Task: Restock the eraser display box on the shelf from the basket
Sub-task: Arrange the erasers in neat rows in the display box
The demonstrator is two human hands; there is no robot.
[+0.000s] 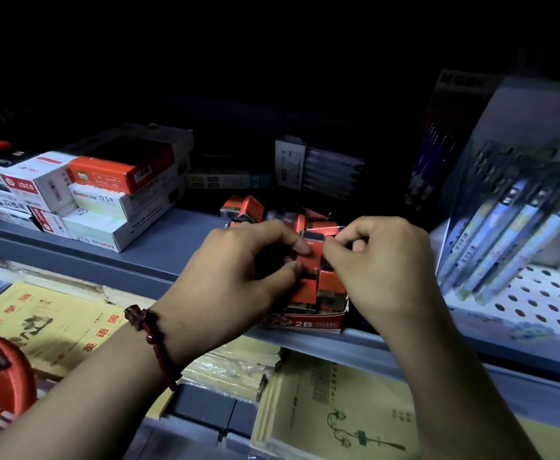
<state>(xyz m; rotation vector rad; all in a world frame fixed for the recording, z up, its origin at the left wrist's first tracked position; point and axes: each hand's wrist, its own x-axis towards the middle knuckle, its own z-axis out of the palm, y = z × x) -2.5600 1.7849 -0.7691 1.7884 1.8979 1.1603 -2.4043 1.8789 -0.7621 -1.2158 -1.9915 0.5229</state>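
Observation:
A red eraser display box (305,323) marked 2B sits at the front edge of the grey shelf (159,254), holding several red-and-black erasers. My left hand (239,280) and my right hand (384,270) both pinch one red eraser (312,252) held upright above the box. Loose erasers (248,207) lie piled behind the box. The red basket (0,386) shows at the lower left edge; its contents are hidden.
Stacked white and orange stationery boxes (106,194) stand left on the shelf. Packaged pens (511,234) lean on a perforated white rack (537,303) at right. Yellow exercise books (56,323) lie on the lower shelf.

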